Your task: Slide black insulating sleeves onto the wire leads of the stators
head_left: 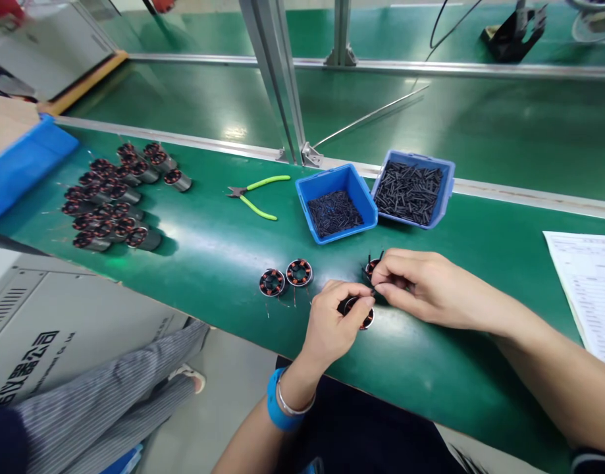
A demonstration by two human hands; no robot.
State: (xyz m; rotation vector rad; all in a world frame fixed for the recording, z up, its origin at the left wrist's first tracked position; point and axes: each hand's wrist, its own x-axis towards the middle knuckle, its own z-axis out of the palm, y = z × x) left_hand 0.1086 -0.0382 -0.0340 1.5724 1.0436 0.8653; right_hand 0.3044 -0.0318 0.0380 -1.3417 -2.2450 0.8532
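My left hand [335, 320] is closed around a motor stator [367, 320], a ring with copper windings, partly hidden by my thumb and fingers. My right hand [420, 286] pinches close beside it, fingertips nearly meeting those of the left; something small and dark seems to be between them, too small to make out. Behind the right fingertips stands another stator [371, 268] with black sleeves sticking up, mostly covered. To the left, two more stators, one nearer [272, 282] and one beside it [299, 272], lie on the green bench with thin wires trailing toward me.
A blue bin [305, 191] holds thin black sleeves; a second bin [449, 187] holds larger ones. Green-handled cutters [255, 196] lie open. Several stators [109, 197] stand grouped at left. Papers [586, 283] lie at right. A metal post [277, 79] rises behind; a person's striped trousers [105, 401] show lower left.
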